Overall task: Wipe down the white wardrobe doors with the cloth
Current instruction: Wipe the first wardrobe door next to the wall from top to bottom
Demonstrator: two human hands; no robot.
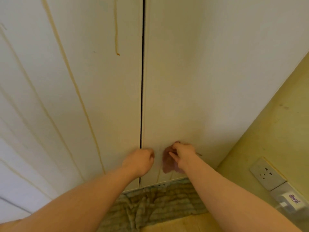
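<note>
A pink cloth (168, 163) is pinched by the right hand (184, 153) and pressed low on the right wardrobe door (192, 97). Its long side runs up and down. The left hand (140, 160) is curled tight beside the door gap (142, 81), and nothing is seen in it.
</note>
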